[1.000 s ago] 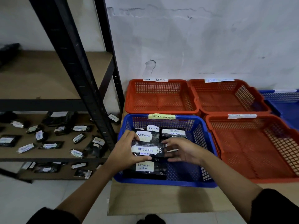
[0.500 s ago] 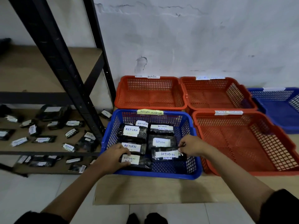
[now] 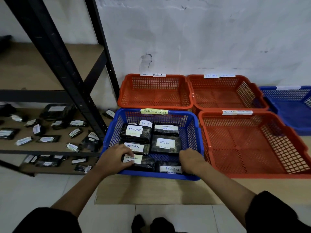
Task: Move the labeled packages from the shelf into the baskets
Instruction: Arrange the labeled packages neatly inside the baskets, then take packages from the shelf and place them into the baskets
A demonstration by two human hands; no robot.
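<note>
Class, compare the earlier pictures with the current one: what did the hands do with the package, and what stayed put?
The package held up by both hands a second ago now lies at the front right of the blue basket, the right hand on it. The left hand went to the front-left package. The orange baskets and the shelf packages stayed put.

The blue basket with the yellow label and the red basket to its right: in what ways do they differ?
The blue basket holds several black packages labeled RETURN; the red basket shows only its bare mesh floor. The blue basket's label is yellow and reads RETURN OVERDUE; the red basket's is white and too blurred to read. The left hand and right hand reach into the blue basket, not the red one. Both are rectangular mesh baskets.
</note>
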